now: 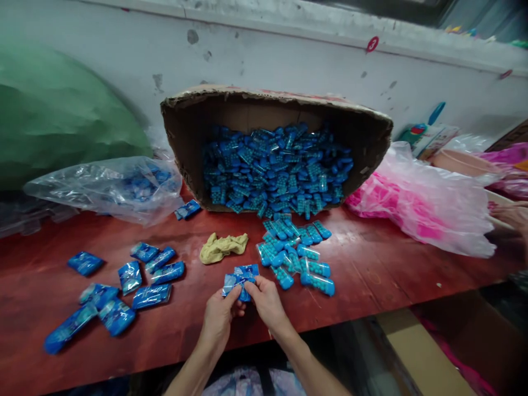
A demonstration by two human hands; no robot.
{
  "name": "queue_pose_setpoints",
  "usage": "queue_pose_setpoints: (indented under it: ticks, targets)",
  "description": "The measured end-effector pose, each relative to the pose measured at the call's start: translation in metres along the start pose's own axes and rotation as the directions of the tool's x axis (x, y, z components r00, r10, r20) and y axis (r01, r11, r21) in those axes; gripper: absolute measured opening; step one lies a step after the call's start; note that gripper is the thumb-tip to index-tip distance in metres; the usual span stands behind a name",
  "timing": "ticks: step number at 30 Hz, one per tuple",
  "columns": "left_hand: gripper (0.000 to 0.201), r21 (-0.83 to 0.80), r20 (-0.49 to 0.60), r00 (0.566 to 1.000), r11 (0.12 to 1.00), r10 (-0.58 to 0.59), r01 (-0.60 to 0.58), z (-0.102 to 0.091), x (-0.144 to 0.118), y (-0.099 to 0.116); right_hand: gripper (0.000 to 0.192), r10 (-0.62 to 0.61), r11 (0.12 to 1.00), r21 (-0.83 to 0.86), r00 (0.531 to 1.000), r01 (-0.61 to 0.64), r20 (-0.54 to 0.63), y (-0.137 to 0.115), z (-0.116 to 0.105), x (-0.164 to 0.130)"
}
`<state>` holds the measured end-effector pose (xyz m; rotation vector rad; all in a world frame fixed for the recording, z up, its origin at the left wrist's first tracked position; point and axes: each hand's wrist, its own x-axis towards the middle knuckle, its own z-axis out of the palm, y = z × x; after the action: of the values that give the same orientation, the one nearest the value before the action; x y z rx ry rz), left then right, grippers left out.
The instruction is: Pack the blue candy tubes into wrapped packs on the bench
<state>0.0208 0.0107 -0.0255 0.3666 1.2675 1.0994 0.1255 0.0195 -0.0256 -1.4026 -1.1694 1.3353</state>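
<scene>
Close to the table's near edge, my left hand (220, 314) and my right hand (267, 303) meet with fingers and thumbs pinched on blue printed wrappers (247, 270). Whether a tube sits inside them is hidden by my fingers. Just beyond my right hand lies a loose group of clear tubes (289, 257) with blue caps and turquoise beads inside. To the left of my left hand, several tubes in blue printed wrappers (152, 296) are scattered on the table. A crumpled yellow-green cloth (220, 247) rests just past my hands.
A cardboard box (381, 132) on its side, heaped with blue-capped tubes (276, 165), faces me. Left of it lies a clear plastic bag (86, 184) with blue pieces. A bag of pink pieces (412, 209) lies right. Another person's hand (511, 213) shows at the right edge.
</scene>
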Motion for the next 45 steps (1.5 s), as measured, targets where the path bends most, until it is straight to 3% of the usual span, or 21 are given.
queue_pose_setpoints:
  ticks: [4,8,10,12,14,16,18,20,22,25,28,32,39,45]
  targets:
    - [0.032,-0.044,0.04,0.998,0.997,-0.058,0.06,0.004,-0.004,0.006,0.03,-0.067,0.995,-0.081,0.997,0.065,-0.025,-0.003,-0.003,-0.004]
    - [0.025,-0.018,0.21,0.962,0.983,-0.173,0.181,-0.002,-0.011,0.016,0.036,-0.149,0.958,-0.235,0.985,0.165,0.086,-0.013,-0.016,-0.004]
    - [0.022,-0.019,0.237,0.948,0.975,-0.212,0.222,-0.006,-0.013,0.019,0.034,-0.205,0.917,-0.331,0.975,0.223,0.088,-0.021,-0.025,0.0]
    - [0.02,-0.038,0.202,0.953,0.97,-0.227,0.239,-0.009,-0.014,0.02,0.024,-0.299,0.796,-0.551,0.954,0.249,-0.001,-0.029,-0.032,0.007]
    - [0.021,-0.062,0.144,0.961,0.967,-0.235,0.246,-0.01,-0.015,0.019,0.019,-0.361,0.59,-0.793,0.928,0.152,-0.09,-0.033,-0.036,0.017]
    - [0.021,-0.081,0.102,0.965,0.965,-0.241,0.249,-0.011,-0.016,0.018,0.022,-0.337,0.422,-0.906,0.932,0.024,-0.132,-0.032,-0.037,0.027]
    - [0.022,-0.089,0.077,0.965,0.962,-0.251,0.257,-0.011,-0.018,0.017,0.022,-0.304,0.35,-0.937,0.945,-0.009,-0.123,-0.027,-0.036,0.033]
    - [0.022,-0.102,0.056,0.963,0.958,-0.263,0.268,-0.012,-0.019,0.018,0.021,-0.325,0.382,-0.923,0.942,0.054,-0.08,-0.021,-0.037,0.033]
    - [0.022,-0.126,0.029,0.958,0.95,-0.284,0.285,-0.014,-0.019,0.018,0.021,-0.384,0.497,-0.849,0.923,0.176,-0.033,-0.018,-0.04,0.026]
    - [0.023,-0.166,-0.008,0.951,0.938,-0.308,0.303,-0.015,-0.017,0.018,0.023,-0.435,0.724,-0.598,0.9,0.344,-0.008,-0.019,-0.046,0.007]
    - [0.024,-0.177,-0.016,0.955,0.94,-0.297,0.29,-0.015,-0.015,0.016,0.021,-0.419,0.822,-0.397,0.906,0.409,0.068,-0.025,-0.045,-0.012]
    - [0.023,-0.179,0.007,0.964,0.948,-0.267,0.264,-0.013,-0.013,0.015,0.023,-0.454,0.791,-0.39,0.88,0.471,0.141,-0.028,-0.036,-0.026]
    - [0.019,-0.193,0.008,0.97,0.951,-0.243,0.24,-0.015,-0.012,0.016,0.028,-0.534,0.648,-0.521,0.82,0.555,0.209,-0.023,-0.033,-0.026]
    - [0.021,-0.161,0.049,0.989,0.976,-0.142,0.148,-0.021,-0.01,0.015,0.029,-0.491,0.706,-0.466,0.843,0.533,0.22,-0.026,-0.032,-0.03]
